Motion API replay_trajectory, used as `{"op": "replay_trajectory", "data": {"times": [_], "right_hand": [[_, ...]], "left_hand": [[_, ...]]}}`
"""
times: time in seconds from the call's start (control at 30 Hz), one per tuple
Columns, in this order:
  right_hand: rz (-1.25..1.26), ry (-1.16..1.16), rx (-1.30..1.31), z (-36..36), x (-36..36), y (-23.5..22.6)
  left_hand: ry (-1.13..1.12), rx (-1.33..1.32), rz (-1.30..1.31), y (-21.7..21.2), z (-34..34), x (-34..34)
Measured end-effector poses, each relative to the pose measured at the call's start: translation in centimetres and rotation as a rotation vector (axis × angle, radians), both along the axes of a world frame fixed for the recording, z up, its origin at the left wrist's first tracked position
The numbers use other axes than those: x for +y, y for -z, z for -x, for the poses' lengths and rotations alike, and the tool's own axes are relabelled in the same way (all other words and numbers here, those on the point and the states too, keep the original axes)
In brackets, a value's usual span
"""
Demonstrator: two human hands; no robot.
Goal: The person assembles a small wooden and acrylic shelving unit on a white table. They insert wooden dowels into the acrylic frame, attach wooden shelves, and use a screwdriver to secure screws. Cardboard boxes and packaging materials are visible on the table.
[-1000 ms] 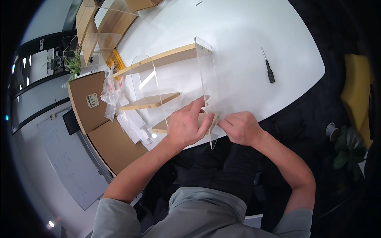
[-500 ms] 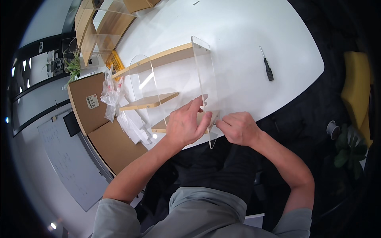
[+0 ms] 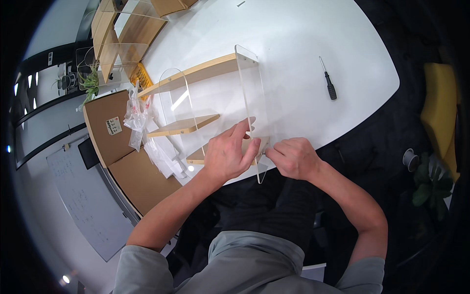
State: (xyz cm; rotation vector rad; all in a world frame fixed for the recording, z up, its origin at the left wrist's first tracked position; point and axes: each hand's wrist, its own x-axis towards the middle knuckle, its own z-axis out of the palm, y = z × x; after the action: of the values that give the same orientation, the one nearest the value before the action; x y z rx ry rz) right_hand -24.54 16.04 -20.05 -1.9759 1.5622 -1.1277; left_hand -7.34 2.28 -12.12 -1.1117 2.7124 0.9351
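Observation:
A small shelf unit of clear acrylic side panels and pale wooden boards lies on the white table (image 3: 303, 29). My left hand (image 3: 227, 154) grips it near its close end, over the lowest wooden board (image 3: 197, 159), with the thumb and index finger at the right clear panel (image 3: 248, 95). On the outer face of that panel, my right hand (image 3: 296, 159) is closed in a pinch on a small metal screw (image 3: 265, 154), mostly hidden by the fingertips. Farther up are a middle board (image 3: 183, 126) and a long board (image 3: 205, 68), with metal fastener heads at their ends.
A black-handled screwdriver (image 3: 331, 88) lies to the right, and a small loose screw (image 3: 241, 4) at the far side. Left are an opened cardboard box (image 3: 110, 122), plastic bags (image 3: 137, 115), an orange tray (image 3: 142, 76) and another wood-and-acrylic unit (image 3: 142, 30). The table edge runs beneath my hands.
Almost nothing differs. Both hands keep their places at the right clear panel, and the shelf unit has shifted very slightly, if at all.

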Motion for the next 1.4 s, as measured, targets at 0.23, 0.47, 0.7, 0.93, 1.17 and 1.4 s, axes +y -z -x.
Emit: {"op": "replay_trajectory", "data": {"times": [0.23,0.47,0.7,0.93,1.17,1.4], "right_hand": [[0.091,-0.063,0.156,0.6,-0.5,-0.4],[-0.035,-0.125,0.056,0.9,-0.7,-0.7],[-1.202,-0.008,-1.355,0.2,-1.7,-2.8],[-1.392,0.065,-1.385,0.8,-1.7,-4.5],[-0.587,0.061,-0.555,0.2,0.5,-2.7],[-0.312,-0.004,-0.283,-0.4,0.5,-1.7]], "left_hand": [[0.001,0.002,-0.002,-0.2,0.0,0.0],[0.001,0.002,0.001,-0.3,0.2,0.1],[0.001,-0.002,0.012,-0.3,0.4,0.2],[-0.001,-0.013,0.006,-0.1,0.1,0.0],[-0.007,0.006,0.011,0.2,-0.1,0.0],[-0.01,-0.002,-0.008,-0.1,0.1,0.1]]}}
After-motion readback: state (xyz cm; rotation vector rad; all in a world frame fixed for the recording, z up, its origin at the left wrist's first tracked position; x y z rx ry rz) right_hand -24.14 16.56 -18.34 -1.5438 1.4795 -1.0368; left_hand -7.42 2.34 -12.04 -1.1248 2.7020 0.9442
